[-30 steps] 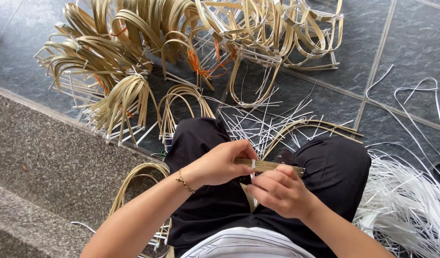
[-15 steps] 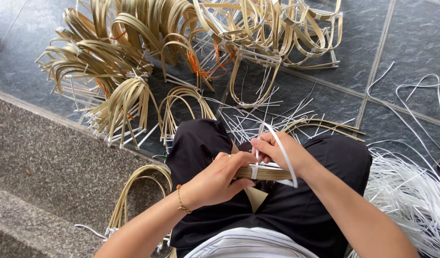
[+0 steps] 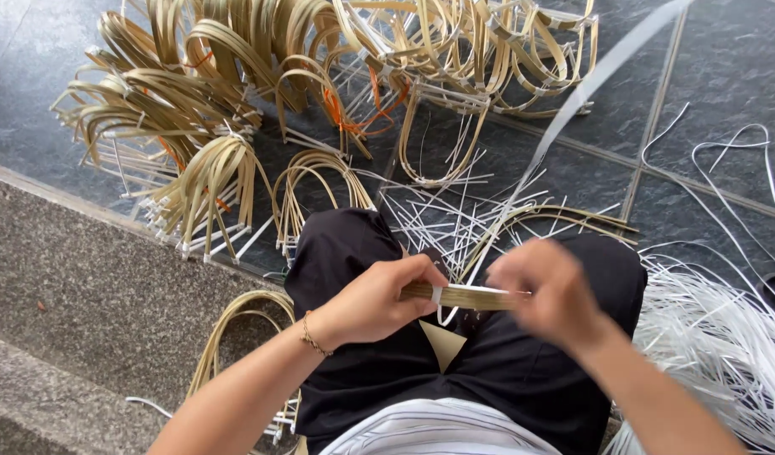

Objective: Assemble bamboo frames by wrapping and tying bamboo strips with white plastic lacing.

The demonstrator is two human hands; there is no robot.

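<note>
Now the right hand point(image 3: 549, 286) has dropped from above the bundle of bamboo strips point(image 3: 467, 296) to its right end, blurred with motion, so its grip cannot be told. The white strap point(image 3: 573, 105), half a second ago a short loop over the knuckles, runs taut from the bundle up and away to the top of the view. The left hand point(image 3: 379, 297) stays closed around the bundle's left end, over the lap. A white band point(image 3: 437, 296) circles the bundle, suggesting the binding is being pulled tight.

Dark tiled floor point(image 3: 716, 76) carries bent bamboo-strip bundles point(image 3: 194, 109) and loose white strips point(image 3: 716, 337).
</note>
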